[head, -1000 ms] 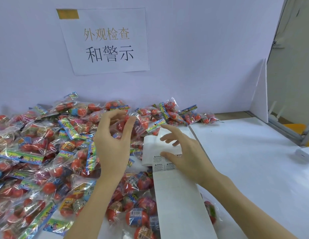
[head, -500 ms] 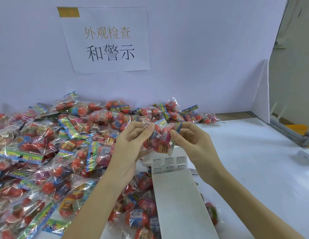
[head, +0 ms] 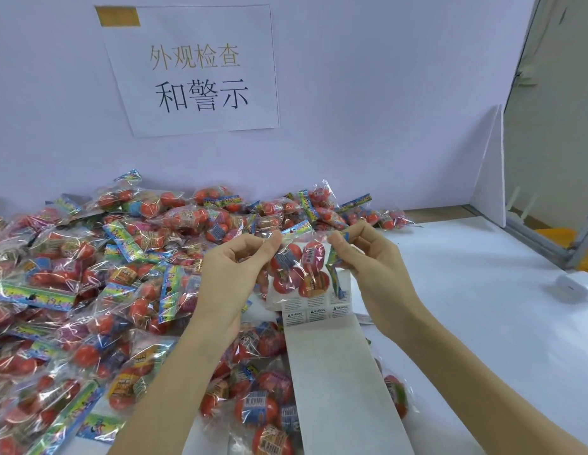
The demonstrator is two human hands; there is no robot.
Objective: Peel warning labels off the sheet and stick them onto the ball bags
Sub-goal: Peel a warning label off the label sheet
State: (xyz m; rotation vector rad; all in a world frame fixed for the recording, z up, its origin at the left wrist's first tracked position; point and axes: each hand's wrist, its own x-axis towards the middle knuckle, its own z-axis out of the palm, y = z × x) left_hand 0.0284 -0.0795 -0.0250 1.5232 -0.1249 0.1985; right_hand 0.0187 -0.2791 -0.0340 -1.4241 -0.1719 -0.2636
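Half a second back we had both hands bunched close together on one ball bag (head: 299,267); now they have drawn apart, so the bag hangs spread between them and its clear front faces us. 1 second back the left hand was up over the pile and the right hand lay on the label sheet, with no bag between them.

Our left hand (head: 233,277) pinches the bag's top left corner between thumb and forefinger, the other fingers curled in. Our right hand (head: 371,274) pinches the top right corner the same way. The bag's printed header strip runs left to right along the top, tilted up a little toward the right, and the body hangs down from it, just above the far end of the label sheet (head: 335,372).

Inside the clear bag we count about 4 red-orange balls, some wrapped in printed bands; the exact number is hard to tell through the creased film.

The sheet is a long pale strip on the white table (head: 483,323), its long axis running from near us away toward the wall. At its far end sits a row of 3 warning labels (head: 315,315), side by side.

The pile of ball bags (head: 89,290) covers the table's left side, and some lie under the sheet's near edge.
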